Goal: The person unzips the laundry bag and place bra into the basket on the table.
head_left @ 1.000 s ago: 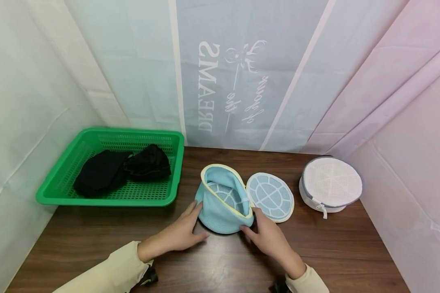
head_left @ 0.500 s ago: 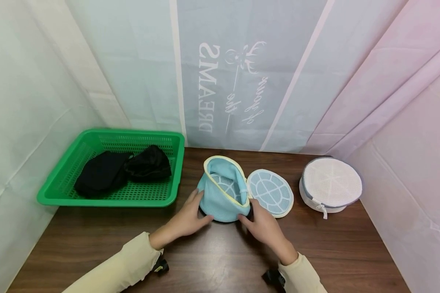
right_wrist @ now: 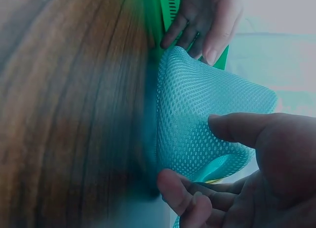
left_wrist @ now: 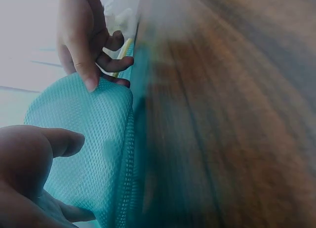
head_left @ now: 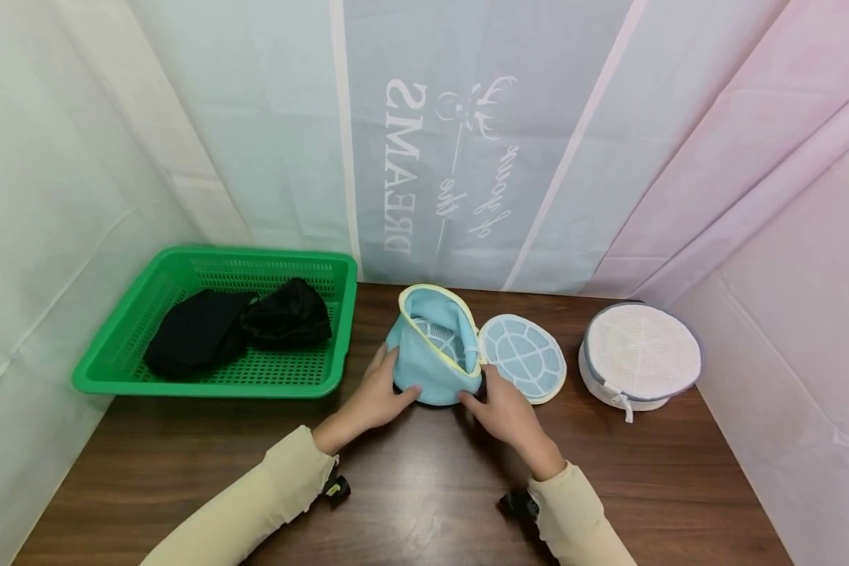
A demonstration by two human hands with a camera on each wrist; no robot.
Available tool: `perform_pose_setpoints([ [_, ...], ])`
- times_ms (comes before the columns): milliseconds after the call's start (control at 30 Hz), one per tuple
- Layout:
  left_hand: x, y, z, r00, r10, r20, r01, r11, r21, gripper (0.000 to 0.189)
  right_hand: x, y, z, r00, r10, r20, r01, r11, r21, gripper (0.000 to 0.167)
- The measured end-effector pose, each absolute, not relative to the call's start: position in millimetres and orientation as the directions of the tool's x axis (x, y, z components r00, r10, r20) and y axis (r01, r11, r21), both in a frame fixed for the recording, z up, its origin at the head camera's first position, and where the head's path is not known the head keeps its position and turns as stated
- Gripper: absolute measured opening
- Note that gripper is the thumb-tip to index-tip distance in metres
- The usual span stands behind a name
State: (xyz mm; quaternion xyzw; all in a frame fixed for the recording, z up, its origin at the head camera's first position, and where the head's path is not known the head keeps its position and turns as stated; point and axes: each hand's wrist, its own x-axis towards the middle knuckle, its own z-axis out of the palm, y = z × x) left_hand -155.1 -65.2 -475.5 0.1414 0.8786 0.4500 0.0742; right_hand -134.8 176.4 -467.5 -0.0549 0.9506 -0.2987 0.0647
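Bag of light-blue mesh [head_left: 428,371] sits on the desk [head_left: 424,487], about mid-width, nearer the back edge than the front. Its mouth gapes upward, yellow trim round it; trim sags toward the front right, wall buckled inward there. White-ribbed panel visible down inside. Left hand [head_left: 378,397] grips the bag's left side: thumb on the front face, fingers round the side. Right hand [head_left: 504,409] grips the front right lower part, thumb on the mesh, fingers curled round the right side. Round lid flap [head_left: 523,358], same blue with white ribs, lies flat on the desk right of the bag, meeting its rim. White mesh bag [head_left: 640,354] stands by the desk's back right corner, near the right edge, zipper pull [head_left: 628,409] dangling at its front. Green basket [head_left: 212,389] at the back left corner; two black cloth items [head_left: 198,334] inside, side by side and touching. Backdrop sheet [head_left: 559,47] rises behind the back edge with mirrored "DREAMS" lettering [head_left: 403,165]. Cream sleeves [head_left: 255,491] on both arms.
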Motion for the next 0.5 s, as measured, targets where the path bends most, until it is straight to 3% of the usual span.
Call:
perform_pose_setpoints([
  [500, -179, -55, -477, -0.956, 0.292, -0.028, 0.151, 0.571, 0.807, 0.077, -169, 186, -465, -0.974, -0.171, -0.15, -0.048, 0.8, -0.598, 0.064],
])
